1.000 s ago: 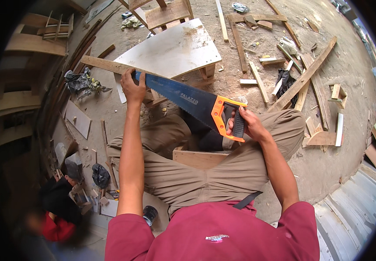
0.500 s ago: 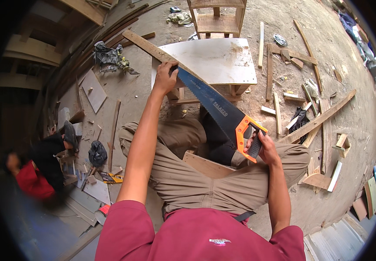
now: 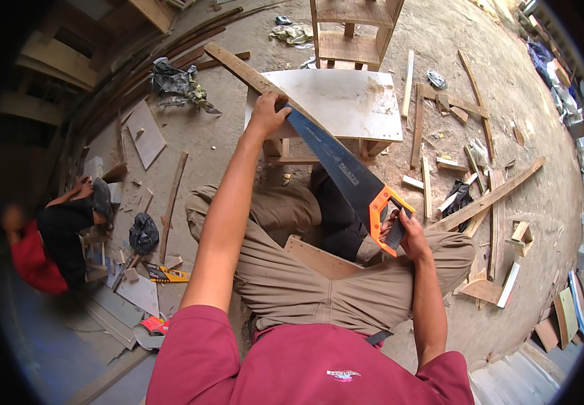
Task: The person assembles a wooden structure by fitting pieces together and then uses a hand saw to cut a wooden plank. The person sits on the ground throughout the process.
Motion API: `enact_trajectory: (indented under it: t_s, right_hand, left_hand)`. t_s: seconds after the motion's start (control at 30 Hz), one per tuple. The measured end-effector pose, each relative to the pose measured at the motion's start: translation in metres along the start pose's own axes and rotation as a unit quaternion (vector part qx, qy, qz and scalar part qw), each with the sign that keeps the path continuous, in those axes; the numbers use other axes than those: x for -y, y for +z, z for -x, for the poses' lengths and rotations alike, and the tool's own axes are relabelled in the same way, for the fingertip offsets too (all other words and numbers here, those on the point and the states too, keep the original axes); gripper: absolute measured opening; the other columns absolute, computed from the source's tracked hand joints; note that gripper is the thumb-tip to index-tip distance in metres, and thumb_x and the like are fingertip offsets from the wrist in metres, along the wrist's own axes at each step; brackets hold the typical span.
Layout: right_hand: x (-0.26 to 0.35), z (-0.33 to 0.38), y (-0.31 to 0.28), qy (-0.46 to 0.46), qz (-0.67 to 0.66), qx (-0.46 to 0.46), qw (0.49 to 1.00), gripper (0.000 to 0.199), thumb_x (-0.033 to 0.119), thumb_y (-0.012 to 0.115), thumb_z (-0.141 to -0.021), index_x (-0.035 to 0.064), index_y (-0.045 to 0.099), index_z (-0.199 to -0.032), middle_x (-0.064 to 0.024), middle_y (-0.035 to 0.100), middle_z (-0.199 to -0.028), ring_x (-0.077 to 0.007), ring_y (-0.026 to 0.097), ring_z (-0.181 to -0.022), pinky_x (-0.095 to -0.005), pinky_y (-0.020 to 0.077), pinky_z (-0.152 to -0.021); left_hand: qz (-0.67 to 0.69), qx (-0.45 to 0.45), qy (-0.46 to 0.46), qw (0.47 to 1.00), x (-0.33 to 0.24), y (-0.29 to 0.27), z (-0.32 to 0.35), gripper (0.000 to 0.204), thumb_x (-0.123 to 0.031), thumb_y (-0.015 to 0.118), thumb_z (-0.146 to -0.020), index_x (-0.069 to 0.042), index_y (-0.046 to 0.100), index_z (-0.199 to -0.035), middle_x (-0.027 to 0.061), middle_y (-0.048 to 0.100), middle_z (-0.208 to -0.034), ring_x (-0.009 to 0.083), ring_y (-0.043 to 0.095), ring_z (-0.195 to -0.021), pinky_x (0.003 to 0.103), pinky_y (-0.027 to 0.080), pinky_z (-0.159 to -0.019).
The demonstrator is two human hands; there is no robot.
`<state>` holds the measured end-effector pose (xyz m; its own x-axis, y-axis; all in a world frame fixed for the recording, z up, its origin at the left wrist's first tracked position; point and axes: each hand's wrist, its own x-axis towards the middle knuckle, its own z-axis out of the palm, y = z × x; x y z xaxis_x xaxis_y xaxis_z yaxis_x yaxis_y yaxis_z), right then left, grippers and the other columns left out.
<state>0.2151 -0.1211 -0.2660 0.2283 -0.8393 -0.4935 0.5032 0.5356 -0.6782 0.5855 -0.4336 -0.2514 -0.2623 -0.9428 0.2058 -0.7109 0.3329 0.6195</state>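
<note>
Left hand (image 3: 268, 116) and right hand (image 3: 410, 236) are well apart, both closed on one handsaw (image 3: 338, 156): the left curls round the blade's tip, the right wraps the orange-and-black handle (image 3: 387, 219). Measured from the white-topped low table (image 3: 366, 101), the saw lies across the near side, its long axis slanting from the tip by the near left part down to the handle, nearer the wearer than the near right corner. The left hand is much the closer to the table. The toothed edge faces left and toward the wearer; the back edge runs along a wooden plank (image 3: 234, 66), which reaches past the table's far left corner. Whether the left fingers also pinch the plank cannot be told. Folded trouser legs (image 3: 275, 212) bound the saw on the near side. Ground stretches from the table's left edge to a crumpled plastic sheet (image 3: 174, 82), and from its right edge to a pale wood strip (image 3: 408, 84).
</note>
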Motion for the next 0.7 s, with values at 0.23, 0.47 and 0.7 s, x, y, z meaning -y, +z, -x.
enact_trajectory:
  t_s: [0.23,0.47,0.7]
  right_hand:
    - [0.002,0.004,0.009,-0.017,0.013,-0.019,1.0,0.034,0.04,0.045,-0.105,0.0073,0.046,-0.113,-0.0187,0.066,-0.088,-0.0309,0.07,-0.068,-0.0373,0.0588,-0.062]
    - [0.005,0.001,0.011,-0.048,0.01,-0.058,0.997,0.035,0.04,0.046,-0.105,0.0064,0.047,-0.113,-0.0164,0.065,-0.085,-0.0273,0.068,-0.062,-0.0351,0.0574,-0.057]
    - [0.017,-0.003,-0.009,-0.148,0.069,-0.22,0.962,0.036,0.038,0.05,-0.104,0.0058,0.054,-0.12,-0.0049,0.06,-0.076,-0.014,0.061,-0.049,-0.0255,0.0497,-0.043]
  left_hand:
    - [-0.145,0.144,-0.028,0.978,-0.008,-0.022,-0.027,0.06,-0.049,0.075,-0.079,-0.022,0.06,-0.131,0.0078,0.049,-0.145,0.0314,0.033,-0.142,0.064,0.021,-0.112]
    - [-0.177,0.172,-0.026,0.969,0.023,-0.029,-0.029,0.078,-0.069,0.072,-0.073,-0.028,0.056,-0.137,0.0033,0.037,-0.157,0.0324,0.015,-0.152,0.071,0.004,-0.116]
    - [-0.157,0.142,-0.058,0.976,-0.019,-0.025,-0.001,0.071,-0.063,0.074,-0.075,-0.022,0.061,-0.131,0.0066,0.048,-0.147,0.0361,0.028,-0.145,0.064,0.018,-0.118]
